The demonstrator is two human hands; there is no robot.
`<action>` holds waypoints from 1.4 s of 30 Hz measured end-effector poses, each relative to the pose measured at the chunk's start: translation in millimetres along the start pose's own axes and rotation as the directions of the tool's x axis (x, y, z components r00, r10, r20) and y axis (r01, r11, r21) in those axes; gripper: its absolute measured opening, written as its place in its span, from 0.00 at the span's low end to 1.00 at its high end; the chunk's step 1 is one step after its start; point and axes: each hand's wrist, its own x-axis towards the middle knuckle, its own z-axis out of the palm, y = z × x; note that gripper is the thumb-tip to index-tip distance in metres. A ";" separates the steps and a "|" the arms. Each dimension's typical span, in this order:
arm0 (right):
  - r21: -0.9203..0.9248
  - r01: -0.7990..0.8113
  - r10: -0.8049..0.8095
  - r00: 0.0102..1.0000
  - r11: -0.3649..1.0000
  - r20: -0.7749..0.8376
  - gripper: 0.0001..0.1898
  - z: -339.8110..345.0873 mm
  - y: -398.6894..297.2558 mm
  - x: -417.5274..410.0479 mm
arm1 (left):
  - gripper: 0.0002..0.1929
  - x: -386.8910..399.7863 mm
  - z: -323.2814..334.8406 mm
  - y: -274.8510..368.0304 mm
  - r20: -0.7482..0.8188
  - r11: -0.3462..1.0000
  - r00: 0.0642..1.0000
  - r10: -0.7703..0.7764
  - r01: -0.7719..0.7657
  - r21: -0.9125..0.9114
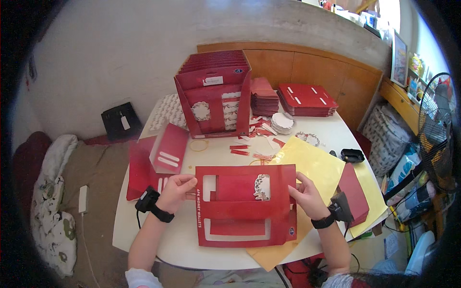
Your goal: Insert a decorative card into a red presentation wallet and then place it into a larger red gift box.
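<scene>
A red printed cardboard sleeve (234, 207) with two window cut-outs is held up over the front of the white table. My left hand (175, 192) pinches its left edge between thumb and fingers, and my right hand (306, 196) grips the right edge. Through the upper window show a plain red wallet (234, 188) and, at its right end, a white scalloped card piece (262, 187) with a leaf print. Another red piece (237, 227) appears in the lower window. White lettering runs along the sleeve's left side.
A tall red display box (214, 108) packed with sleeves stands at the back. Beside it are stacked red wallets (264, 97), flat red sleeves (306, 99) and scalloped tags (282, 122). Yellow sheets (309, 162) lie right, red sleeves (142, 169) left. A fan (435, 118) stands far right.
</scene>
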 end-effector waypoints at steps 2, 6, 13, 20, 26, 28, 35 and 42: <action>0.040 -0.040 0.039 0.998 0.998 0.042 0.18 -2.7 4.6 1.9 | 0.10 -2.2 3.7 0.8 -0.008 1.000 1.000 -0.007 0.007 0.000; 0.097 -0.088 0.066 0.977 0.991 0.203 0.20 -11.6 1.3 0.3 | 0.11 -1.9 6.8 3.3 0.013 0.999 1.000 -0.022 0.023 -0.042; 0.076 -0.032 -0.008 0.883 0.997 0.470 0.18 -7.7 -15.8 -9.6 | 0.11 1.4 1.4 0.0 -0.010 0.997 1.000 -0.002 0.002 -0.072; -0.114 -0.111 0.151 0.884 0.987 0.443 0.14 1.5 -19.8 -6.9 | 0.08 6.5 11.1 -10.5 -0.126 0.998 0.991 0.050 -0.056 -0.043; -0.055 -0.132 0.143 0.909 0.990 0.392 0.12 3.6 -13.3 -6.2 | 0.04 8.2 7.8 -13.9 -0.135 0.995 0.988 0.080 -0.088 -0.052; -0.052 -0.135 0.145 0.912 0.989 0.385 0.12 4.1 -14.4 -6.1 | 0.04 9.1 6.0 -15.7 -0.131 0.996 0.989 0.074 -0.081 -0.047; -0.051 -0.183 0.189 0.910 0.982 0.370 0.09 5.5 -12.5 -6.1 | 0.03 8.4 7.2 -13.7 -0.116 0.995 0.990 0.080 -0.087 -0.056; -0.075 -0.235 0.246 0.894 0.969 0.375 0.08 2.9 -11.3 -3.6 | 0.04 7.7 7.4 -13.9 -0.112 0.994 0.990 0.089 -0.096 -0.060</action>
